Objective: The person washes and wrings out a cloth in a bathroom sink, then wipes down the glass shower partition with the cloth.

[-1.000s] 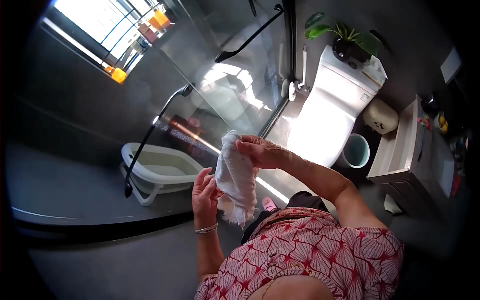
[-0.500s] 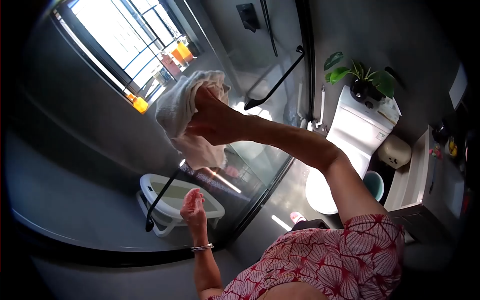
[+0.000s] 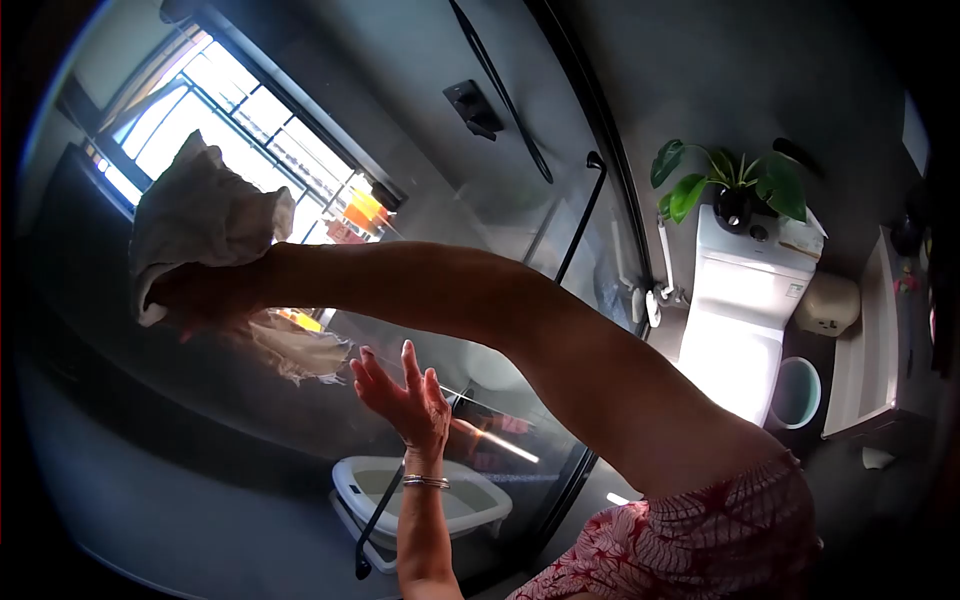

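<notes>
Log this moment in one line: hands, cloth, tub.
right hand: holding cloth, arm outstretched | left hand: open, fingers spread, nothing held | tub: partly hidden behind left forearm

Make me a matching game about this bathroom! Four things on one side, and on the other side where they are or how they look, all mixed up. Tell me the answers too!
Things:
1. Cloth
2. Plant
3. Left hand
4. Bucket

Where or how:
A. Empty, fingers spread
B. Beside the toilet
C. In the right hand
D. On top of the toilet

Right pairs:
1-C, 2-D, 3-A, 4-B
</notes>
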{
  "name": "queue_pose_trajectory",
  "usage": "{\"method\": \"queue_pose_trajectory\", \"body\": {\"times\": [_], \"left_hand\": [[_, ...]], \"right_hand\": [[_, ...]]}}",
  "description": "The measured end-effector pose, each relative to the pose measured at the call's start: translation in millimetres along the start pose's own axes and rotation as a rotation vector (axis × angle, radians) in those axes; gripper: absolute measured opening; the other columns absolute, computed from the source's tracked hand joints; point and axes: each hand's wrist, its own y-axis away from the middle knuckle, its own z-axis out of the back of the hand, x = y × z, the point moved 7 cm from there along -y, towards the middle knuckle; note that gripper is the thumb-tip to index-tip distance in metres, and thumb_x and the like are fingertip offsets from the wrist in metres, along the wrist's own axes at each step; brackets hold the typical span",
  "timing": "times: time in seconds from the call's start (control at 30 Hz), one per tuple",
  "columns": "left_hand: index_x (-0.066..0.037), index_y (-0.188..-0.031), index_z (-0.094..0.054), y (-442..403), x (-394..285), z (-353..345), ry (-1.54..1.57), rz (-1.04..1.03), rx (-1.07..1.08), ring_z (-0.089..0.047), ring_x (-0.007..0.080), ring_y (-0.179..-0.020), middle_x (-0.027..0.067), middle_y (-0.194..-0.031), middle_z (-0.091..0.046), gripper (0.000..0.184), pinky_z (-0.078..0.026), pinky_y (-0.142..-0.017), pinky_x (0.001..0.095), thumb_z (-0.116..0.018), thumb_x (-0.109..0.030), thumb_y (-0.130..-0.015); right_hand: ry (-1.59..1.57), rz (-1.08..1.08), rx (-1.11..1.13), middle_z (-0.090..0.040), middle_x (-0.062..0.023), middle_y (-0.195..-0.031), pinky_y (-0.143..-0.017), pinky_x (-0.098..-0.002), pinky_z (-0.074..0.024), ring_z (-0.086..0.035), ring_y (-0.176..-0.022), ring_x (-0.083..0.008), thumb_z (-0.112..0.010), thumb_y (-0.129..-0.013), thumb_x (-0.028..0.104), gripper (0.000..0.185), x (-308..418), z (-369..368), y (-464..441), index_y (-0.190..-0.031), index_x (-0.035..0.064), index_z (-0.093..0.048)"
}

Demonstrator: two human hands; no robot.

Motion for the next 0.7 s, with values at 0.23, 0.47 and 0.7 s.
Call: {"method": "queue_pose_trajectory", "body": {"times": [0.23, 0.47, 0.7], "left_hand": [[-0.021, -0.133, -0.03, -14.1, 2.7, -39.2, -0.19, 0.077, -0.056, -0.005, 0.0436, -0.129, 0.0259, -0.14, -0.008, 0.051, -0.007, -0.1, 0.057, -0.037, -0.044, -0.088], [-0.021, -0.135, -0.026, -14.8, 8.1, -51.8, -0.161, 0.112, -0.028, -0.003, 0.0426, -0.13, 0.0259, -0.14, -0.006, 0.053, -0.005, -0.099, 0.0593, -0.035, -0.046, -0.088], [-0.022, -0.137, -0.019, -21.1, 0.8, -55.5, -0.17, 0.09, -0.038, 0.0, 0.0457, -0.128, 0.0294, -0.139, -0.003, 0.067, 0.0, -0.099, 0.0587, -0.037, -0.056, -0.083]], "right_hand": [[0.183, 0.105, -0.039, -0.055, -0.0118, -0.105, -0.089, -0.0384, -0.0389, -0.048, -0.104, -0.0281, -0.049, -0.085, 0.027, 0.026, -75.3, 18.8, -11.8, -0.103, 0.0109, -0.057], [0.594, 0.149, -0.039, -0.053, -0.009, -0.111, -0.092, -0.0396, -0.0402, -0.051, -0.103, -0.0251, -0.047, -0.084, 0.012, 0.028, -190.6, 64.1, -12.0, -0.111, 0.0174, -0.053], [0.726, -0.275, -0.066, -0.029, -0.0175, -0.13, -0.099, -0.0445, -0.0262, -0.027, -0.121, -0.0382, -0.042, -0.082, 0.016, 0.049, -288.1, 177.2, 80.6, -0.13, 0.0157, -0.031]]}}
